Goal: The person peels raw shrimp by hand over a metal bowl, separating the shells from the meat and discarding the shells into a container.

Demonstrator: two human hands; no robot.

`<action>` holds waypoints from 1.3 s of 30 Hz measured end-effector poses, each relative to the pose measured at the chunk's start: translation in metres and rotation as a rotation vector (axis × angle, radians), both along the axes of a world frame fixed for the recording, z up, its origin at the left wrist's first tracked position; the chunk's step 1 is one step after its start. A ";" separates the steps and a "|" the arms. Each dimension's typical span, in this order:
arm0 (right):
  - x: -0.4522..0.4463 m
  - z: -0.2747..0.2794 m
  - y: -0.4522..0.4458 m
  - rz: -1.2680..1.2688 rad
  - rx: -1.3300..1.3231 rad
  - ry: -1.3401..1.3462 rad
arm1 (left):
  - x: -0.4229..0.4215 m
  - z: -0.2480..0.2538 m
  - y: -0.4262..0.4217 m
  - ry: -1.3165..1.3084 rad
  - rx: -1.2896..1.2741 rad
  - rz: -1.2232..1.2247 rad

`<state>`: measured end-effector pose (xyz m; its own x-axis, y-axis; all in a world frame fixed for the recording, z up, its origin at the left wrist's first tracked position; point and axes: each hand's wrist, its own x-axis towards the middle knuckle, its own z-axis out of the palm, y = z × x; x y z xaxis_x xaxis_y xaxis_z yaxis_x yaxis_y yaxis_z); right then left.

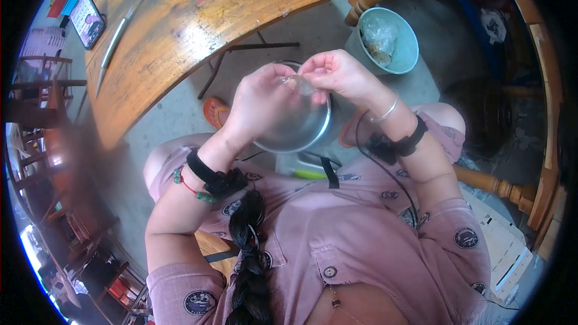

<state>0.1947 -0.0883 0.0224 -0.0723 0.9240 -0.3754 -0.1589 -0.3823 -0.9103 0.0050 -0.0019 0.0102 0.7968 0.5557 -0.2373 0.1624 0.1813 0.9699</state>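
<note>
Spreading across the upper left, a wooden table stands beyond a round, silvery-rimmed bowl, with a pale turquoise bucket off to the right. Just above the bowl, the left hand and right hand come close together, both with fingertips pinched narrowly on a small translucent piece, partly hidden by the fingers.

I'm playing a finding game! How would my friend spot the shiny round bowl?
Start at the big wooden table, then go past its curved edge to the person's left hand and right hand. Directly beneath them is the round bowl. It is silvery, unlike the pale blue bucket nearby.
</note>
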 end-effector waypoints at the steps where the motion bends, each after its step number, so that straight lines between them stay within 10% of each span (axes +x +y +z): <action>1: 0.000 -0.003 -0.001 -0.019 0.001 0.036 | 0.000 0.001 -0.001 -0.038 0.000 0.010; 9: -0.015 0.013 -0.003 -0.069 0.063 0.043 | 0.001 -0.008 0.004 0.112 0.188 0.145; 17: -0.018 0.010 -0.006 -0.007 0.255 -0.495 | 0.000 -0.015 0.004 0.101 0.148 0.075; 26: -0.021 0.008 -0.005 -0.076 0.493 -0.784 | 0.003 0.018 -0.007 0.145 0.936 0.067; 32: -0.023 0.009 -0.006 0.001 0.526 -0.877 | 0.000 0.009 -0.005 0.135 0.727 0.040; 36: -0.022 0.009 -0.006 0.020 0.393 -0.765 | -0.001 -0.003 0.002 0.154 0.032 0.063; 39: -0.021 0.008 -0.002 -0.083 0.063 -0.228 | -0.002 -0.006 0.006 0.127 -0.234 0.118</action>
